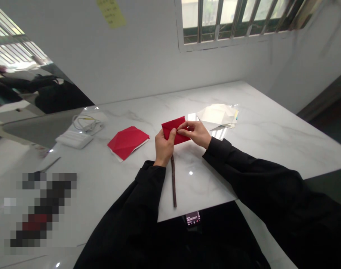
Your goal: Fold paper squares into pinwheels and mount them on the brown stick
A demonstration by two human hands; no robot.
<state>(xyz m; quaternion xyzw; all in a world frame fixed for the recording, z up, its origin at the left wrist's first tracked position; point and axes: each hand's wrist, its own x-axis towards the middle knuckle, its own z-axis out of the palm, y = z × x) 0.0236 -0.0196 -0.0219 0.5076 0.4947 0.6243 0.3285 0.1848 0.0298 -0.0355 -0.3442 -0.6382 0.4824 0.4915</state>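
A small red envelope (174,125) is held up over the marble-patterned table. My left hand (164,147) grips its lower left side, thumb pressed on the front. At the middle of the envelope, my right hand (197,132) pinches with thumb and index finger near the left thumb; whether a flap edge or something small sits in that pinch is too small to tell. Below the hands a thin dark brown stick (174,182) lies on the table, pointing toward me. Left of my left hand rests a stack of red envelopes (128,141) with pale paper beneath.
Cream envelopes (218,115) lie in a pile beyond my right hand. A white box (74,139) with a coiled white cable (88,125) stands at the left. The table's front edge (197,211) is close to my body. A wall (148,56) borders the back.
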